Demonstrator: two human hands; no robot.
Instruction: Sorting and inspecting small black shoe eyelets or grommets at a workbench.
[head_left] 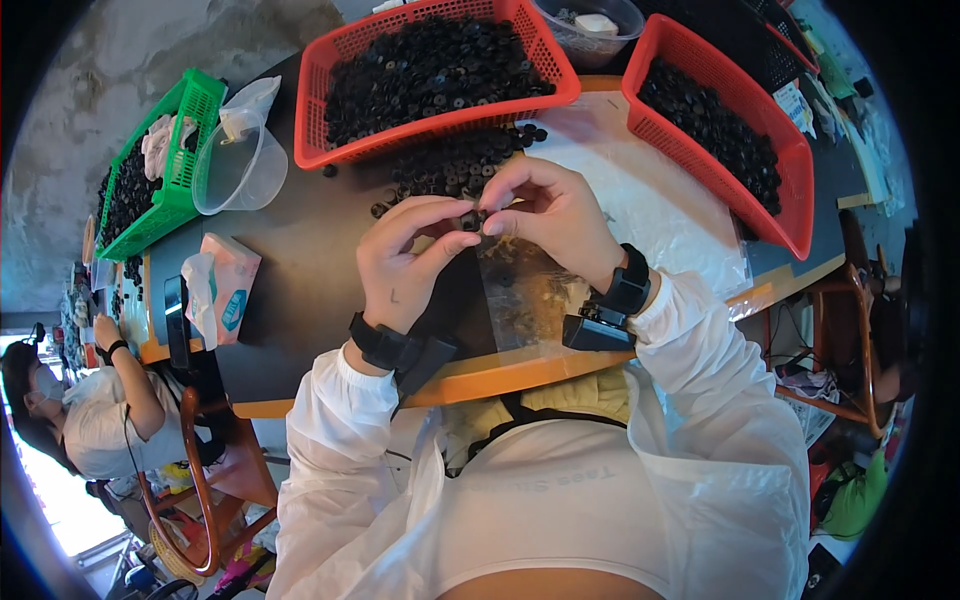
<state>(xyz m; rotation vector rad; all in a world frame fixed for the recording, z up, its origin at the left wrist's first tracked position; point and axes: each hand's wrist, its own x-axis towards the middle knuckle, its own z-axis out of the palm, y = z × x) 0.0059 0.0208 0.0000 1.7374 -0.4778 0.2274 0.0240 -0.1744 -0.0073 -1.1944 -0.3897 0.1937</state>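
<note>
My left hand (405,262) and my right hand (552,212) meet above the dark table (300,250), fingertips pinched together on a small black ring-shaped part (472,218). Both wrists wear black bands with small devices. Just below the fingers lies a clear plastic bag (520,290) with small parts inside. Beyond the hands, a loose heap of black round parts (450,165) spreads on the table in front of a red basket (335,150) filled with the same parts.
A second red basket (790,190) of black parts stands at the right. At the left are a clear plastic cup (240,170), a green basket (180,180), a tissue pack (228,290) and a dark phone (176,320). Another person (90,410) sits at far left.
</note>
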